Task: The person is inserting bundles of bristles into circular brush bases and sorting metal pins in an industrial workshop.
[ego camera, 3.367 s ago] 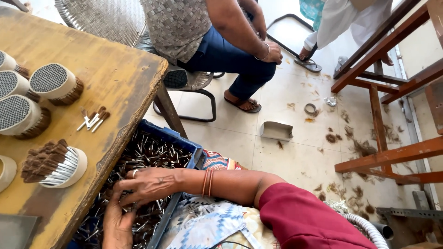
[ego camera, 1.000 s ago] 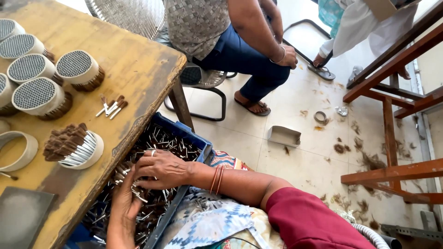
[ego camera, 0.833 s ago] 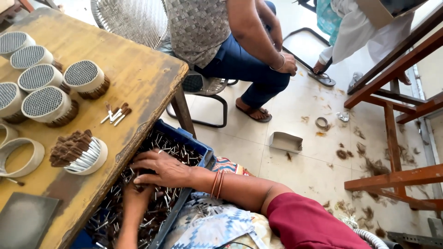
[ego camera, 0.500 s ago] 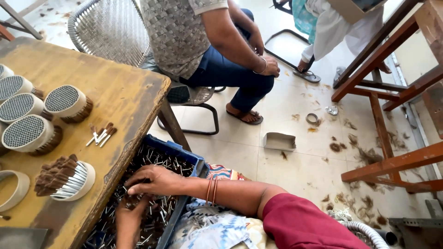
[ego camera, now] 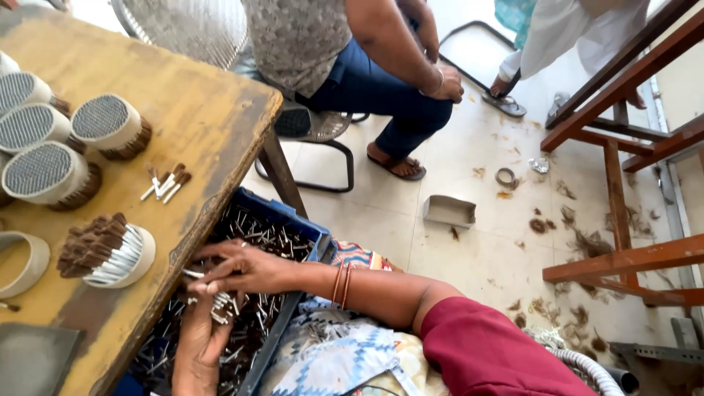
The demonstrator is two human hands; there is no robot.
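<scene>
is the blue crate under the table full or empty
Partly full at least. The blue crate holds a thick layer of small silver-tipped sticks; both hands, right and left, are in it. Its depth is hidden.
</scene>
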